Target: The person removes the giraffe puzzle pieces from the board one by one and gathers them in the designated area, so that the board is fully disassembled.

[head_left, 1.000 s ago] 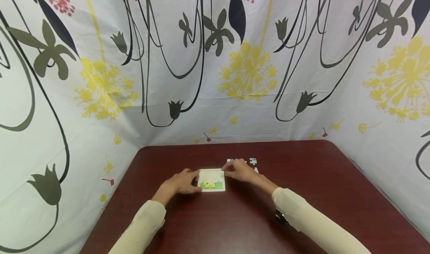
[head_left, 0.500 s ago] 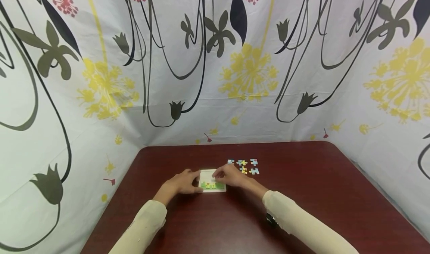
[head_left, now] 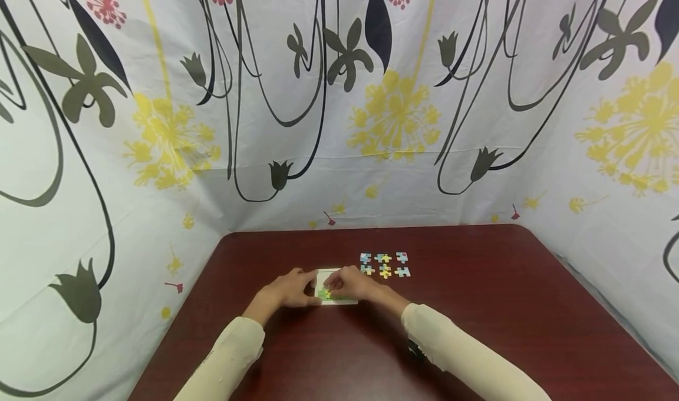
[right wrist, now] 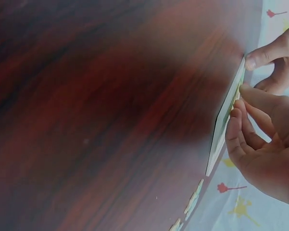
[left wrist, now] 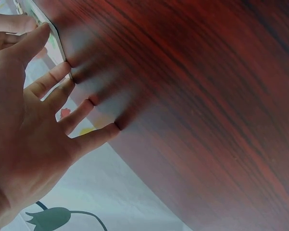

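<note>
A white puzzle tray (head_left: 320,278) lies on the table with a green and yellow strip of jigsaw picture (head_left: 322,293) along its near side. My left hand (head_left: 289,288) steadies its left side, thumb by the near corner and forefinger by the far one; in the left wrist view the fingers (left wrist: 79,144) spread out fairly straight. Bent over the tray, my right hand (head_left: 350,283) brings its fingertips down to the picture strip and hides part of it. In the right wrist view its thumb and fingers (right wrist: 234,125) come together at the tray; I cannot tell whether a piece is between them.
Several loose jigsaw pieces (head_left: 385,271) lie in two short rows just beyond and right of the tray. The dark red-brown table (head_left: 477,306) ends at a flower-printed cloth (head_left: 371,200) hanging at the back and sides.
My right hand has moved left and nearer from the tray's far right corner to the picture strip, uncovering the loose pieces. The left hand has stayed at the tray's left side.
</note>
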The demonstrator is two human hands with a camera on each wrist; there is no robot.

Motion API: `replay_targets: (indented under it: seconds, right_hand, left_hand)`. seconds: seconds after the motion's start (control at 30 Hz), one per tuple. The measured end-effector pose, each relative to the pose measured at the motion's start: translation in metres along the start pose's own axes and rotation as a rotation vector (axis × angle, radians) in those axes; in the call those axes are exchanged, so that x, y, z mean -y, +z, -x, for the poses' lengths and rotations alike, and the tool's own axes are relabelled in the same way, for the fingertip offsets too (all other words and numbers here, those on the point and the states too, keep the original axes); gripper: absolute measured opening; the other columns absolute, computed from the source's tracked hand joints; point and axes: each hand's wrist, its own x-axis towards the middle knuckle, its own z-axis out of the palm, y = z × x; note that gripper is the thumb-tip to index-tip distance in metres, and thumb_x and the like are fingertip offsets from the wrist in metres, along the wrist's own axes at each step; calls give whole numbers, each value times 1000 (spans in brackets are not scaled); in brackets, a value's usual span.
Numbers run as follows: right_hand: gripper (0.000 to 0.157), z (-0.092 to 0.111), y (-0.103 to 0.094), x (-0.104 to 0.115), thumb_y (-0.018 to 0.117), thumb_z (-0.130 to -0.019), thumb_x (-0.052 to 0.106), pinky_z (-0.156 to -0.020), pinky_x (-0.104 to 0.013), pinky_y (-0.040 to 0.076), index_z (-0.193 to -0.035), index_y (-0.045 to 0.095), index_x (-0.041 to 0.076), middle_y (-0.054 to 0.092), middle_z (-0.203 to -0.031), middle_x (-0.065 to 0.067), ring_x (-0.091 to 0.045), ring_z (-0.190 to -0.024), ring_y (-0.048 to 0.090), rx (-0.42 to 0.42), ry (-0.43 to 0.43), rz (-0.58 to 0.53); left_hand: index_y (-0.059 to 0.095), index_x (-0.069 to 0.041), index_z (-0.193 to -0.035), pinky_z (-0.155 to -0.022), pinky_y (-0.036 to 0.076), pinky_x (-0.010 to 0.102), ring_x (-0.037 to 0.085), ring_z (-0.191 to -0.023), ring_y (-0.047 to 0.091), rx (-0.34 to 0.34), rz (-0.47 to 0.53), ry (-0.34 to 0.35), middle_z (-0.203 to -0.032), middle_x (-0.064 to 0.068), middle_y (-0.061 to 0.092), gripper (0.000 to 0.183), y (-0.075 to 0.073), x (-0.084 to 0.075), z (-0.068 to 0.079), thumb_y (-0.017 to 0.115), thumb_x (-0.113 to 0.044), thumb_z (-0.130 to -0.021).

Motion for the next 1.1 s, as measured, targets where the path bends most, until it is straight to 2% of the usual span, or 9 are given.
replay_targets:
  seconds: [0.13, 0.3, 0.4, 0.5, 0.63, 0.73, 0.8, 0.9, 1.1]
  right_hand:
    - [32, -3, 2, -2, 77, -87, -3, -76, -22, 55, -119, 75, 0, 77, -99, -8, -14, -85, 71, 35, 12, 22]
    - [34, -4, -1, -4, 73, -88, -3, -78, -22, 55, -122, 74, 0, 76, -100, -10, -16, -87, 71, 78, -22, 47]
    - [33, -4, -2, -3, 73, -87, -5, -78, -22, 55, -120, 73, -1, 76, -100, -12, -18, -89, 72, 91, -27, 13]
    - [33, -4, -1, -1, 75, -85, -7, -78, -22, 54, -118, 73, -1, 74, -100, -13, -21, -89, 71, 79, 4, -26]
    - [35, -3, 2, 1, 78, -82, -9, -78, -23, 55, -115, 72, 2, 73, -100, -12, -22, -91, 70, 44, 49, -54]
    - [37, -2, 5, 2, 78, -80, -12, -78, -23, 55, -113, 71, 2, 73, -99, -11, -22, -91, 70, 3, 35, -58]
    - [37, -1, 7, 2, 77, -79, -14, -77, -23, 55, -111, 70, 1, 73, -97, -12, -23, -89, 70, -26, 10, -54]
    - [37, 1, 8, 2, 76, -78, -15, -75, -23, 55, -111, 69, 0, 74, -96, -14, -25, -86, 71, -61, -26, -46]
    - [36, 3, 10, 2, 78, -81, -13, -76, -25, 57, -113, 69, 1, 74, -97, -15, -27, -87, 73, -78, -35, -61]
  left_hand:
    - [59, -26, -112, -81, 46, 48, 26, -100, 53, 1, -1, -9, -132, 11, 50, 38, 0, 0, 0, 74, -54, -92]
    - [59, -26, -112, -82, 47, 49, 27, -103, 54, -1, -2, -12, -135, 12, 50, 38, -1, 0, -2, 75, -54, -92]
    - [59, -26, -111, -83, 47, 50, 28, -105, 54, -2, 0, -14, -136, 13, 50, 38, -1, 1, -3, 76, -54, -91]
    - [59, -27, -114, -85, 47, 51, 29, -109, 54, -2, 6, -18, -140, 13, 49, 39, -1, 0, -2, 75, -54, -92]
    - [59, -25, -134, -93, 48, 54, 33, -119, 56, 8, 12, -26, -147, 15, 47, 53, 0, -1, 2, 74, -54, -93]
    - [54, -23, -146, -97, 48, 57, 36, -126, 55, 7, 13, -19, -150, 16, 46, 65, -1, -1, 4, 74, -53, -93]
    - [55, -22, -144, -97, 48, 57, 35, -127, 54, 0, 11, -10, -149, 16, 46, 63, -1, -1, 4, 74, -53, -93]
    - [59, -23, -132, -94, 48, 55, 34, -125, 54, -14, 14, 7, -147, 16, 48, 52, 0, -1, 3, 75, -52, -93]
    - [59, -22, -122, -91, 48, 55, 34, -129, 51, -29, 15, 26, -142, 14, 52, 46, 3, 2, 0, 77, -52, -91]
